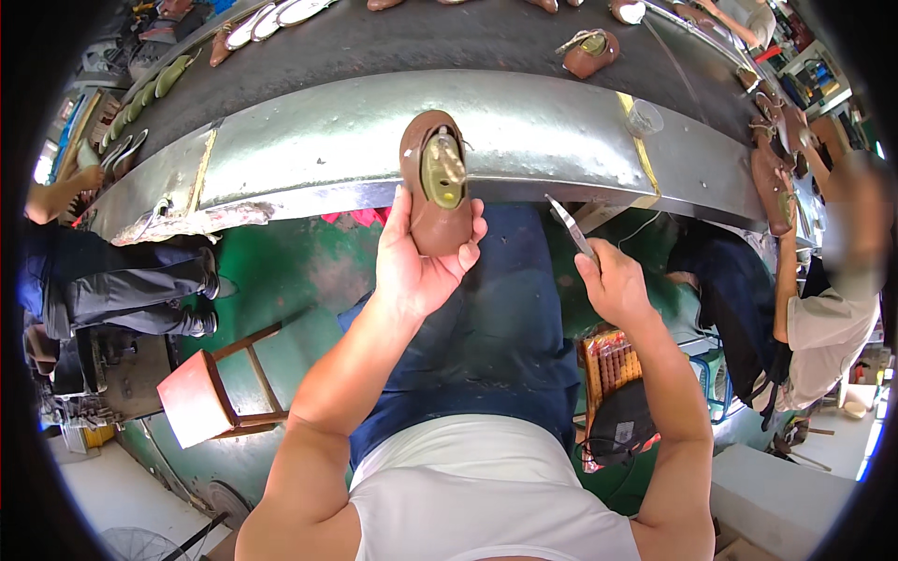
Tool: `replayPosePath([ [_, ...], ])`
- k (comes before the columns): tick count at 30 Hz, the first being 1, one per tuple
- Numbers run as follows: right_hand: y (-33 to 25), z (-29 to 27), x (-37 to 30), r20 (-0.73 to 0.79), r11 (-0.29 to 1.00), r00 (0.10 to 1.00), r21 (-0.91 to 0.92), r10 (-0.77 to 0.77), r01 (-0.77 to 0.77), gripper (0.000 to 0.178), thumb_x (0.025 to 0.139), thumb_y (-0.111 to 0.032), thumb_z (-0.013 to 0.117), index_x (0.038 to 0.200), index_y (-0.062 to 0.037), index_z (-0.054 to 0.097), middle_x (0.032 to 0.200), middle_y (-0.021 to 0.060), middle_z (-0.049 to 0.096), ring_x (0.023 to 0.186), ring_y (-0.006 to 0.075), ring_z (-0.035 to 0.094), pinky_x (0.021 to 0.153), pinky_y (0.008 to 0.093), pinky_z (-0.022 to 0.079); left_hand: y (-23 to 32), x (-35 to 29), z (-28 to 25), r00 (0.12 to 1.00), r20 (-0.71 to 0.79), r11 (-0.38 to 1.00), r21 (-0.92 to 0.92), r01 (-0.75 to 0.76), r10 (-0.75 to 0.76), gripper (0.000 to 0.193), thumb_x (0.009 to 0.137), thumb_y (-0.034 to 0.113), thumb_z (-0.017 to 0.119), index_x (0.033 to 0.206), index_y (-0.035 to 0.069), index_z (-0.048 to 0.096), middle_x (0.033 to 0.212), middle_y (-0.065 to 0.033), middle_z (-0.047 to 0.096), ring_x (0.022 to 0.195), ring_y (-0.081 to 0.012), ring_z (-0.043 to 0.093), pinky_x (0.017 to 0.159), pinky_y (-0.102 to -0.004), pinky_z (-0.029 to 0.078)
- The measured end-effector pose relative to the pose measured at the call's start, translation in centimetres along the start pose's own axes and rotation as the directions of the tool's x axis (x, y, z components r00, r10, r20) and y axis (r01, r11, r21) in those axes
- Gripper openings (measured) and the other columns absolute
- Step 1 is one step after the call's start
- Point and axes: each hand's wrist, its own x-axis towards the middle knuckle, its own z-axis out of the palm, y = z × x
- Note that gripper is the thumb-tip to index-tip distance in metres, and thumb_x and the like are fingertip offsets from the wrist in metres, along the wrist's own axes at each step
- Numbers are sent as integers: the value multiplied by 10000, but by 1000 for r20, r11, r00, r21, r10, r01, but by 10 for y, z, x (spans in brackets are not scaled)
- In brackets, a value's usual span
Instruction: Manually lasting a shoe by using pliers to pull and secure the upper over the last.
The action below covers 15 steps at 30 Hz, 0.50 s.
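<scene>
My left hand (418, 257) holds a brown shoe upper (432, 178) mounted on a yellowish last, heel end up, in front of the metal edge of the conveyor (524, 140). My right hand (613, 280) grips a thin metal tool (569, 224), blade pointing up and left, a hand's width to the right of the shoe. The tool does not touch the shoe.
A dark conveyor belt (412, 42) carries another brown shoe (589, 51) and pale insoles (271, 19). A person (823, 309) sits at right beside hanging brown shoes (772, 182). Another person's legs (122, 285) are at left. A red stool (201, 397) stands on the green floor.
</scene>
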Motion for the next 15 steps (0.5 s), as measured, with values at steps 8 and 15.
replayPosePath([
  [8,12,-6,94,-170,890,966,-446,-195,101,373,948,-394,588,1052,-36,593,896,150,656,776,351,657,633,449,529,9,25,1,990,133,982,-173,72,-49,737,1017,581,304,1385,-52,385,1276,-233,520,1075,-360,590,785,-414,573],
  [15,53,16,148,-321,888,929,-460,-182,15,466,896,-384,625,1211,-42,603,1217,128,579,1151,319,538,951,463,456,-41,-27,-43,867,-210,604,787,-126,453,987,911,540,603,1550,22,57,1583,-279,40,1473,-425,131,1149,-563,262],
])
